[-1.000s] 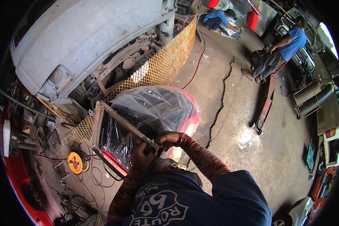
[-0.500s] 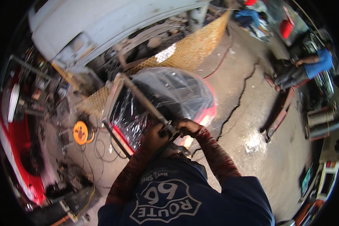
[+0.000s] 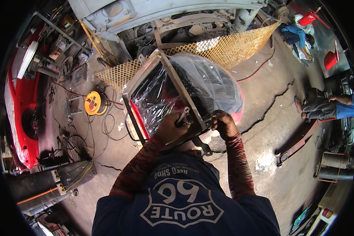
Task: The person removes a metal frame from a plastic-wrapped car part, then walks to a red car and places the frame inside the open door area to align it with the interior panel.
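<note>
A rusty square-section metal frame (image 3: 176, 80) stands in front of me, its near corner between my hands. My left hand (image 3: 170, 129) is closed around a silver wrench (image 3: 183, 114), whose ring end points up past the thumb, just left of the bar. On the other side of the bar, my right hand (image 3: 226, 125) has its fingers pinched beside the frame's corner; whatever sits between them is too small to make out. Below the corner a dark flat bracket with a hole (image 3: 202, 146) sticks out. Behind the frame lies a red panel wrapped in clear plastic film (image 3: 212, 80).
Rusty expanded mesh (image 3: 240, 45) leans below a grey vehicle body (image 3: 145, 15). An orange cable reel (image 3: 93, 103) and loose cables lie on the floor at left, near a red car body (image 3: 23, 106). Two people in blue are at right, one standing (image 3: 340, 106), one low down (image 3: 297, 37).
My hands were close together at the bar; now they are apart, one on each side of it. The wrench shows clearly in my left hand. The whole view has shifted.
</note>
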Motion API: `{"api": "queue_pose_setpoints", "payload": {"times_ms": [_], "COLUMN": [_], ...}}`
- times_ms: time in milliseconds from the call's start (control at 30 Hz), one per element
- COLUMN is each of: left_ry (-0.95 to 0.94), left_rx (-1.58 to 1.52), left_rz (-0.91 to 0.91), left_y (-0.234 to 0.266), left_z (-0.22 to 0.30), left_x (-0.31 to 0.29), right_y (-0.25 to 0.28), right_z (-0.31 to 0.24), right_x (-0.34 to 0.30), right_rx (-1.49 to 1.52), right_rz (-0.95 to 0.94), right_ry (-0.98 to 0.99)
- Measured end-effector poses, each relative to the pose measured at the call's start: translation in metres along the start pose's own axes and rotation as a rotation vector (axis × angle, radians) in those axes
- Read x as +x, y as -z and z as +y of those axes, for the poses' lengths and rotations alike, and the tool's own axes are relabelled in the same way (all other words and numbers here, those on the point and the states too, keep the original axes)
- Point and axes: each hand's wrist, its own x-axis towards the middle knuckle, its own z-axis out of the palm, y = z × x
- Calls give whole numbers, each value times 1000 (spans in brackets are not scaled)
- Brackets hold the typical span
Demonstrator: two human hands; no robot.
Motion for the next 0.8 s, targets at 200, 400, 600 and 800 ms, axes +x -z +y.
{"api": "queue_pose_setpoints", "payload": {"times_ms": [200, 400, 600, 800], "left_ry": [164, 202, 167, 142], "left_rx": [-287, -746, -910, -832], "left_rz": [-70, 7, 190, 274], "left_y": [30, 39, 52, 72], "left_z": [40, 52, 33, 17], "left_x": [-14, -37, -74, -121], "right_y": [-74, -127, -159, -190], "right_z": [-28, -2, 22, 50], "right_x": [-22, -28, -24, -33], "right_rx": [-249, -155, -290, -298], "right_rz": [-172, -246, -302, -429], "right_ry": [112, 21, -45, -149]}}
